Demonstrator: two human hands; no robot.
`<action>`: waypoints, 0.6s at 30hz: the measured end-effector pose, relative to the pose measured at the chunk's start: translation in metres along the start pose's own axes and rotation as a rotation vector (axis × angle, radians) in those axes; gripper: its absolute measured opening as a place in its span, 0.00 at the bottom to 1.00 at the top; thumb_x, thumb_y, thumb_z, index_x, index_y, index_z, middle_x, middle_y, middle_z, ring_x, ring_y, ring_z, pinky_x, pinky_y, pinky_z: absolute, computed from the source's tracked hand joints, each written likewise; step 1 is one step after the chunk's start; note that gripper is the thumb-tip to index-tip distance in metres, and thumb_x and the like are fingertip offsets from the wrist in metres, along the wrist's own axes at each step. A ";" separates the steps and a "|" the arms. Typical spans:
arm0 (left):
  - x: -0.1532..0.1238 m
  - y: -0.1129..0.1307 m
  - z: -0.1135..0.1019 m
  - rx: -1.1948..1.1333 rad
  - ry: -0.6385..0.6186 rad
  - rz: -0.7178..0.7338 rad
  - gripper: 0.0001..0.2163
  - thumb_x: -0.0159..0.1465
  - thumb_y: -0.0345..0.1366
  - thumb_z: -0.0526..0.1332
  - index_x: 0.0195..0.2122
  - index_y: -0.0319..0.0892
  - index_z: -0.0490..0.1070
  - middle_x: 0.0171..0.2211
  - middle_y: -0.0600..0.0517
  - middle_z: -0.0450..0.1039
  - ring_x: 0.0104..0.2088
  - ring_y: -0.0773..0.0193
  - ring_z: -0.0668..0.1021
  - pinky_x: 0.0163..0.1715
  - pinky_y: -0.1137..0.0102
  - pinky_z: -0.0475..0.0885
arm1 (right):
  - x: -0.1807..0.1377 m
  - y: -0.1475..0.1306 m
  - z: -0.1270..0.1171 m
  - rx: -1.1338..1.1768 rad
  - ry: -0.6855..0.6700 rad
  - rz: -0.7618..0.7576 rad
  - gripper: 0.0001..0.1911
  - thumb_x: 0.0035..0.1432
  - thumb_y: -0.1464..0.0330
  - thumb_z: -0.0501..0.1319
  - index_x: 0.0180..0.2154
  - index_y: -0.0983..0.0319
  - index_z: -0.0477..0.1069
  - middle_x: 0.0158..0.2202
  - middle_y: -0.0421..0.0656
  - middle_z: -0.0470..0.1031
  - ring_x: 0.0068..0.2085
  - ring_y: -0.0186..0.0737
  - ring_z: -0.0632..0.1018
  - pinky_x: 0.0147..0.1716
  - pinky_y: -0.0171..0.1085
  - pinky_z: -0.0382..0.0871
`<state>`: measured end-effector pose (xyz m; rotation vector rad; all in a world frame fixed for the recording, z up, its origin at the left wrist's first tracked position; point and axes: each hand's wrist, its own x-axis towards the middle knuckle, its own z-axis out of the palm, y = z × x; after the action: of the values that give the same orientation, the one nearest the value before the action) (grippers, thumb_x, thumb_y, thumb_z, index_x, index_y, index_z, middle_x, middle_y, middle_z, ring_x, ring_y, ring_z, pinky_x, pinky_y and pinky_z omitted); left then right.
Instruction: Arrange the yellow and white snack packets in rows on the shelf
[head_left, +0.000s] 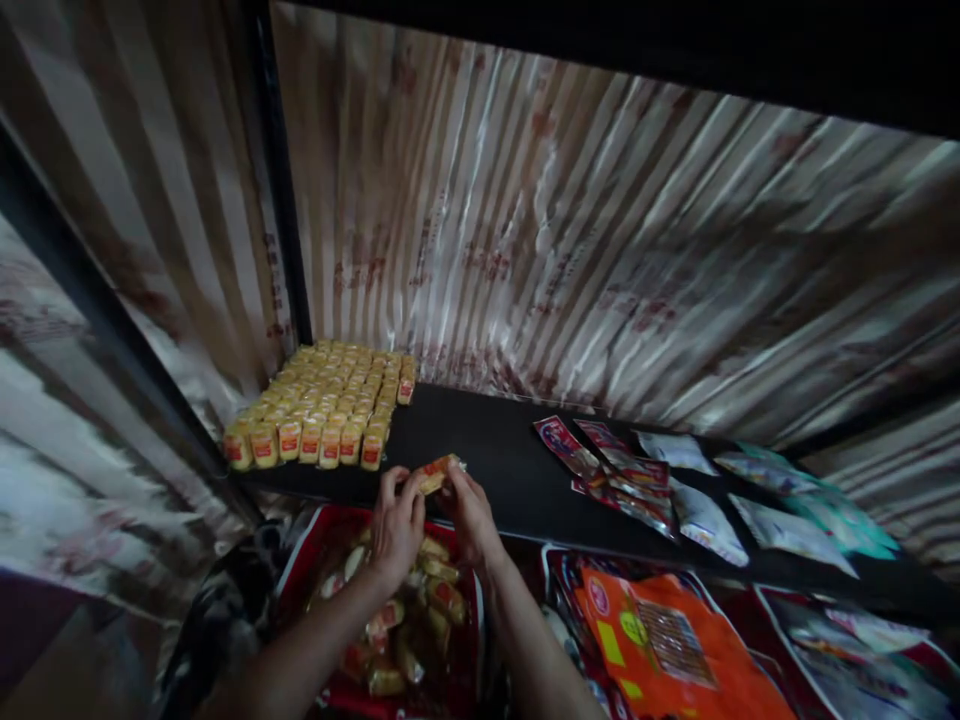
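Between my two hands is a small wrapped snack cake (433, 474), yellow with a red label, held just above the front edge of the black shelf (472, 430). My left hand (397, 525) grips its left end with curled fingers. The right end is pinched by my right hand (469, 505). Below my wrists sits a red-lined box (307, 545) with many loose cakes of the same kind. At the shelf's left end, similar cakes (322, 400) stand upright in tight rows, red labels facing front.
Red and brown snack packets (622, 475) lie mid-shelf, with white pouches (705, 520) and teal packets (847, 510) farther right. An orange bag (675, 640) rests on a neighbouring box; another box (862, 650) is beside it. A dark metal post (281, 180) rises behind the cakes.
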<state>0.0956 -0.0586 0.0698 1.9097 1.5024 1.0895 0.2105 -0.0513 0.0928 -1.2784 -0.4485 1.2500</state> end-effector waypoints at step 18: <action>0.042 0.007 0.047 -0.711 0.046 -0.468 0.23 0.53 0.49 0.60 0.44 0.38 0.66 0.37 0.48 0.72 0.28 0.67 0.77 0.26 0.73 0.73 | 0.034 -0.004 -0.015 0.117 0.009 -0.112 0.23 0.35 0.61 0.71 0.35 0.61 0.70 0.28 0.39 0.75 0.28 0.34 0.74 0.30 0.33 0.67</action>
<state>0.1418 -0.0157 0.0608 0.9991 1.2523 1.2212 0.2366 -0.0282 0.0793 -1.1445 -0.4283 1.1594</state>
